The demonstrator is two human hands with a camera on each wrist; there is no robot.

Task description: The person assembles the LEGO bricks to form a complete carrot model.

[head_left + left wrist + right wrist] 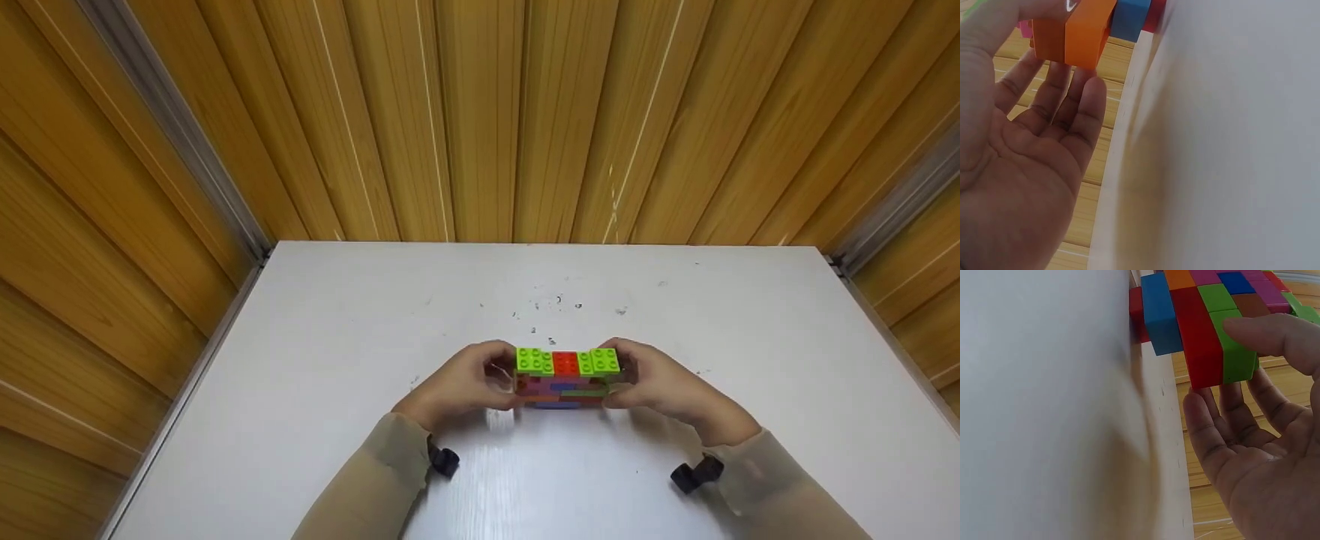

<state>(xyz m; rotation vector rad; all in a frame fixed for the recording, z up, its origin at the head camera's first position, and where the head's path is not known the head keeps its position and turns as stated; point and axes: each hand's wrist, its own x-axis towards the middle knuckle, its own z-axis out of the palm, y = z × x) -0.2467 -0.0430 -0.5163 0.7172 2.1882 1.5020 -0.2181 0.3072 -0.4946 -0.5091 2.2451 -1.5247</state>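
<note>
Between the two hands stands a block of stacked toy building bricks (566, 364), its studded top lime green at both ends and red in the middle. Layers of pink, blue, green, orange and red bricks show below. My left hand (471, 382) grips the left end, thumb on the near side and fingers behind. In the left wrist view, an orange brick (1088, 35) lies against the fingertips. My right hand (660, 382) holds the right end the same way; its thumb presses a green brick (1238, 346) beside a red brick (1199, 337). A blue brick (1161, 315) sits lower, near the table.
The white table (337, 337) carries small dark marks behind the bricks. A wood-patterned panel wall (480, 120) rises at its back edge, with similar panels at both sides. Small black devices are strapped at the left wrist (444, 461) and right wrist (697, 474).
</note>
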